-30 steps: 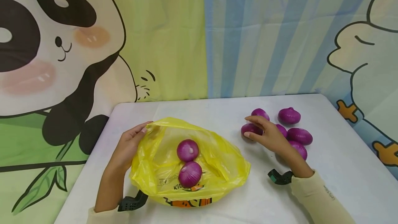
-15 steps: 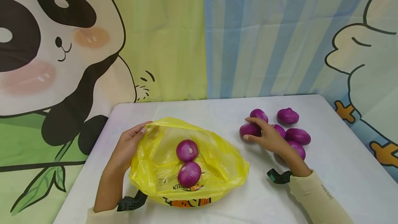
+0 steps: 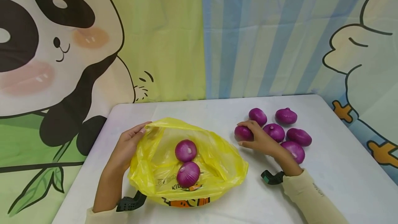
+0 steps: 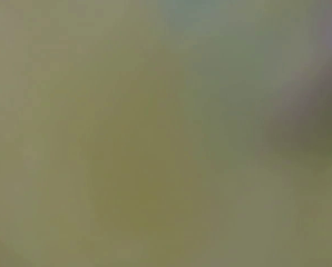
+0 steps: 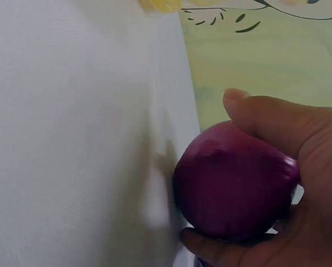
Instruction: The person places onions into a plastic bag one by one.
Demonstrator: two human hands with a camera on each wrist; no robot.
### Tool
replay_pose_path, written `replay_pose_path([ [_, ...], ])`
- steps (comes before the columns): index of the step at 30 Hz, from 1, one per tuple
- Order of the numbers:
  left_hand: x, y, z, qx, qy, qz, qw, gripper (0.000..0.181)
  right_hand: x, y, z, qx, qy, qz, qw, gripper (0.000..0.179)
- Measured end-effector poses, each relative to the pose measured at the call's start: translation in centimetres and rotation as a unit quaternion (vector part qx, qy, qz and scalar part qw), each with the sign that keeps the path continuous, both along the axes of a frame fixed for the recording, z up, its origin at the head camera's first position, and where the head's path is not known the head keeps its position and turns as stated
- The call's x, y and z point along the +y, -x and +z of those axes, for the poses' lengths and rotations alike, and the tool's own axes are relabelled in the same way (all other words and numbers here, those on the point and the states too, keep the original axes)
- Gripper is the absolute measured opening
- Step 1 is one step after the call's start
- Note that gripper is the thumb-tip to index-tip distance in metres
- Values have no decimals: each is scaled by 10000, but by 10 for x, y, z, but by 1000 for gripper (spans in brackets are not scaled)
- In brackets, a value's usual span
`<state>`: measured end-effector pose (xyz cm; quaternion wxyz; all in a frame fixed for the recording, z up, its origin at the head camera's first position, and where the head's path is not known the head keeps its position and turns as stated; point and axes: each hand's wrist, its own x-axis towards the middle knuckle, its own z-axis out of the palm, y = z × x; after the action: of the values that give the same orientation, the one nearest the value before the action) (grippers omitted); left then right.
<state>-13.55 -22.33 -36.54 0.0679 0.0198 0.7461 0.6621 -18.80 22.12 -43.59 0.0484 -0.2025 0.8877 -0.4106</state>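
A yellow plastic bag lies with its mouth spread on the white table. My left hand pinches the bag's upper left rim between thumb and fingers. Inside the bag sit two red onions, one onion behind the other onion. To the right of the bag, my right hand grips another red onion, thumb on the near side. In the right wrist view that onion sits between thumb and fingers. The left wrist view is only a yellowish blur.
Several more red onions are grouped around the right hand: a back-left onion, a back-right onion, a middle onion, a right onion and one beside the wrist. A printed curtain hangs behind the table.
My right hand has closed around the onion and shifted slightly left with it, uncovering the middle onion behind. The left hand and bag stay nearly where they were.
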Motion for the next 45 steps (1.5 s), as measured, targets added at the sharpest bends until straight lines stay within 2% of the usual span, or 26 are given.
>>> replay_pose_path([
  [10, 1, -1, 2, 5, 67, 25, 10000, 47, -4, 0, -6, 307, -42, 226, 9993, 57],
  [28, 1, -3, 2, 58, -10, -26, 10000, 49, -7, -2, -9, 419, 25, 171, 9990, 54],
  [35, 0, -2, 2, 73, -30, -76, 9999, 49, -12, -5, 0, 508, 388, 144, 9979, 56],
  [45, -1, -2, 2, 67, 38, -25, 10000, 48, -19, -3, 26, 424, 651, 288, 9966, 54],
])
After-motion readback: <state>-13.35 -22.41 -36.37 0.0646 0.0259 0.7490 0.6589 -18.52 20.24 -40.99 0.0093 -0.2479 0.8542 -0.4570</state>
